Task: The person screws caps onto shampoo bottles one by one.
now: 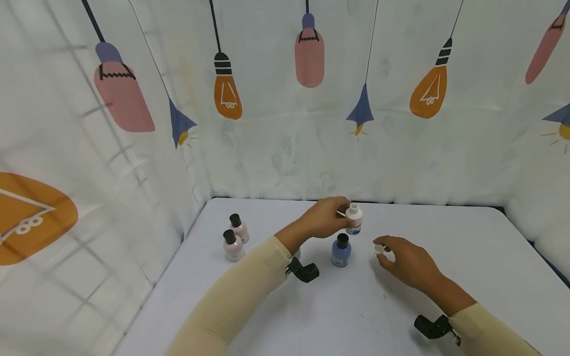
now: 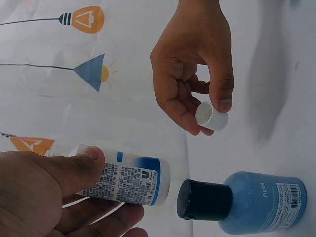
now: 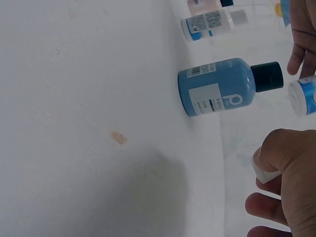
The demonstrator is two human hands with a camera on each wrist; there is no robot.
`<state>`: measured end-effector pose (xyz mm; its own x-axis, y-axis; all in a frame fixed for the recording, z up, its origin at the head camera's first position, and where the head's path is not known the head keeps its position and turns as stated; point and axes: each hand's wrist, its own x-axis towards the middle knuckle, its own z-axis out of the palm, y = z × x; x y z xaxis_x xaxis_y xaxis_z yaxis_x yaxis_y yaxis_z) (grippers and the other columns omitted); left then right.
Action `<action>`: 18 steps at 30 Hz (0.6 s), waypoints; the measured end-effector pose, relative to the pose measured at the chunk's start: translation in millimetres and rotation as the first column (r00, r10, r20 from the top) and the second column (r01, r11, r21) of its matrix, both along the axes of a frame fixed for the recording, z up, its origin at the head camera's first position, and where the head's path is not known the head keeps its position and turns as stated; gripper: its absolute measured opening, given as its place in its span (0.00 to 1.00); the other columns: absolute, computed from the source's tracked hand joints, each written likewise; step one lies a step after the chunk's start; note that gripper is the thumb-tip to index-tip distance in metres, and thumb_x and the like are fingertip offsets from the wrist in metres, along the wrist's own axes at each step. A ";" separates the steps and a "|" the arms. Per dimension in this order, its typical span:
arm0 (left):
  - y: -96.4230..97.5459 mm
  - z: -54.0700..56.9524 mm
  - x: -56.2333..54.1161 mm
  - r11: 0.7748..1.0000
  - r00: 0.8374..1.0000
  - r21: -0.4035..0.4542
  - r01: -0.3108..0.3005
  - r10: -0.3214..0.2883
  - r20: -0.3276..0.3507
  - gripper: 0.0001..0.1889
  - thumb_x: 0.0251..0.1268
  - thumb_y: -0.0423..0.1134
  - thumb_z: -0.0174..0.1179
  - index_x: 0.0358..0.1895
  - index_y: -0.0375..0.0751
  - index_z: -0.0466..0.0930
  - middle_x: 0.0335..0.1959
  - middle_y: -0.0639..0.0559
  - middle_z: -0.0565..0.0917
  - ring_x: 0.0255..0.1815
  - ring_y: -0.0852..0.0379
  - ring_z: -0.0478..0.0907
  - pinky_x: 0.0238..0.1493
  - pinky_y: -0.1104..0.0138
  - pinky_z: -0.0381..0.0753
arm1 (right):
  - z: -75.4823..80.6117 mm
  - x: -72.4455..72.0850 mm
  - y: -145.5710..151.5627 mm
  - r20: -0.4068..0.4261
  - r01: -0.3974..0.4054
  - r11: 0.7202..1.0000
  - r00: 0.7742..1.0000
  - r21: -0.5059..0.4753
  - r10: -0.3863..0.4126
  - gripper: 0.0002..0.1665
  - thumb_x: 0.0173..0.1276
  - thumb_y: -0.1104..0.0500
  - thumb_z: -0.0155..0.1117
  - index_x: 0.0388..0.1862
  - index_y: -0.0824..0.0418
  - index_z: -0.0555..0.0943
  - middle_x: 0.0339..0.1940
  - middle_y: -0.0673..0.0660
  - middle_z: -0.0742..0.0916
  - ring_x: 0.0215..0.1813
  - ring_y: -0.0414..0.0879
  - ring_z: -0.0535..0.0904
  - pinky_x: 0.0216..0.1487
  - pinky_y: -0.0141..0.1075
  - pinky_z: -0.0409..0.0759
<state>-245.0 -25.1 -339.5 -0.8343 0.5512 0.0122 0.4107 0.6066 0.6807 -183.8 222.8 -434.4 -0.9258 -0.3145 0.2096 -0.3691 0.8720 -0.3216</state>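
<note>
My left hand (image 1: 328,217) grips a small white bottle (image 1: 354,217) with a blue-printed label; its neck is uncapped in the head view. Thumb and fingers wrap the bottle's sides in the left wrist view, where the label (image 2: 129,180) faces the camera. Between thumb and fingertips, my right hand (image 1: 407,261) pinches a white cap (image 2: 211,116), its hollow side showing. A blue bottle with a black cap (image 1: 341,251) stands upright on the table between the two hands, touched by neither. In the right wrist view the pinched cap is partly hidden behind the thumb.
Two pale pink bottles with black caps (image 1: 233,246) stand at the table's left. Another white bottle (image 3: 210,24) with a white cap stands beyond the blue one, mostly behind my left arm in the head view. A printed cloth (image 1: 276,148) hangs behind the white table (image 1: 445,237).
</note>
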 end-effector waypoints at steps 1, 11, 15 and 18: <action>-3.0 0.1 1.6 1.000 1.000 -0.006 0.006 -0.006 0.000 0.22 0.72 0.47 0.66 0.64 0.45 0.77 0.59 0.55 0.83 0.56 0.61 0.82 0.53 0.66 0.80 | 0.4 0.8 0.2 -0.007 -0.003 1.000 1.000 -0.001 0.003 0.24 0.65 0.57 0.76 0.59 0.56 0.83 0.43 0.55 0.88 0.38 0.47 0.84 0.25 0.35 0.76; -33.5 2.2 13.1 0.997 0.998 -0.042 0.065 -0.064 0.028 0.24 0.74 0.47 0.64 0.69 0.46 0.74 0.60 0.59 0.81 0.59 0.60 0.80 0.57 0.64 0.79 | 7.8 9.8 3.1 -0.083 -0.028 1.000 0.996 -0.009 0.027 0.24 0.64 0.58 0.76 0.59 0.56 0.84 0.44 0.54 0.89 0.39 0.47 0.85 0.24 0.33 0.74; -43.3 3.0 16.1 0.993 0.992 -0.024 0.115 -0.113 0.048 0.24 0.73 0.45 0.66 0.69 0.46 0.75 0.57 0.61 0.82 0.57 0.63 0.80 0.55 0.67 0.80 | 10.9 13.3 3.4 -0.109 -0.034 0.999 0.994 -0.015 0.032 0.24 0.64 0.58 0.76 0.59 0.56 0.84 0.44 0.54 0.88 0.39 0.47 0.85 0.24 0.32 0.73; -49.0 2.2 18.9 0.989 0.988 -0.022 0.143 -0.142 0.065 0.25 0.72 0.44 0.66 0.69 0.46 0.75 0.56 0.61 0.83 0.56 0.64 0.81 0.54 0.67 0.80 | 13.3 15.8 2.5 -0.111 -0.041 0.999 0.993 -0.018 0.038 0.24 0.64 0.58 0.76 0.59 0.56 0.84 0.44 0.54 0.88 0.38 0.48 0.85 0.23 0.31 0.72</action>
<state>-226.1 -74.1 -337.3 -0.7458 0.6640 -0.0542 0.4513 0.5634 0.6921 -168.1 225.3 -421.1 -0.8836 -0.3449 0.3167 -0.4372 0.8497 -0.2946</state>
